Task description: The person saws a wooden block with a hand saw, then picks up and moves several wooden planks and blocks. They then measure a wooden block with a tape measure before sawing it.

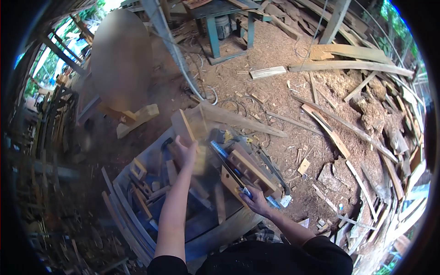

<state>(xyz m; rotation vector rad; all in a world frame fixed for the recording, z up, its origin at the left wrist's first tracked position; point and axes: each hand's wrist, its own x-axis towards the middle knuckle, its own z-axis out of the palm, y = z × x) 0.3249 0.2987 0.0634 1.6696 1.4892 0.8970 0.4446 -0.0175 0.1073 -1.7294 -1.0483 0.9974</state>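
My left hand (pixel 185 153) is closed around the lower end of a flat wooden piece (pixel 184 124), held up over the far side of a cluttered worktable (pixel 231 226). In my right hand (pixel 255 201), the fingers wrap round the blue-and-white handle of a long, thin, dark tool (pixel 233 172); its exact kind is hard to make out. The tool lies along a wooden block with holes (pixel 231 183), and a thicker wooden block (pixel 252 172) sits just to its right. Blue strips (pixel 219 149) show near the tool's far end and by my right wrist.
Wood offcuts (pixel 142 204) crowd the table's left side. A long plank (pixel 243 120) extends beyond the table. Farther off stand a blurred person (pixel 121 59) and a green-legged bench (pixel 211 36). Boards (pixel 350 66) and shavings cover the ground at right.
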